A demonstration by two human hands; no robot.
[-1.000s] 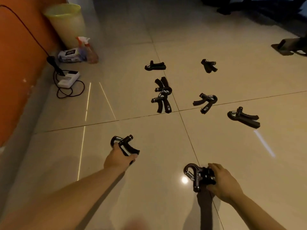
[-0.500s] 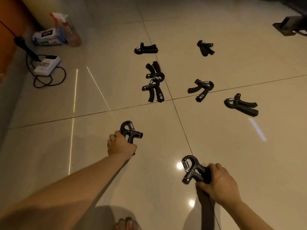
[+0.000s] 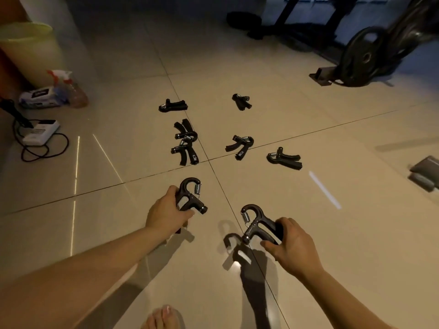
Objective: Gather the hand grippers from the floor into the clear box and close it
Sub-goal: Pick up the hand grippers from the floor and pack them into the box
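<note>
Left hand (image 3: 164, 213) grips one hand gripper (image 3: 190, 198), right hand (image 3: 293, 248) a second gripper (image 3: 257, 224), both now lifted off the floor (image 3: 332, 257) for boxing. Six others (image 3: 240, 146) wait beyond the tile cross (image 3: 209, 160).

This looks like a home workout room. A weight plate (image 3: 363, 55) leans by a dark machine frame (image 3: 285, 17) at the far right of the glossy tiled floor (image 3: 332, 129), and hand grippers (image 3: 240, 147) lie scattered mid-floor. Along the left edge are a bin (image 3: 26, 43), a spray bottle (image 3: 69, 89), a wipes pack (image 3: 38, 98) and a power strip (image 3: 40, 132). A bare foot (image 3: 164, 317) shows at the near edge.
</note>
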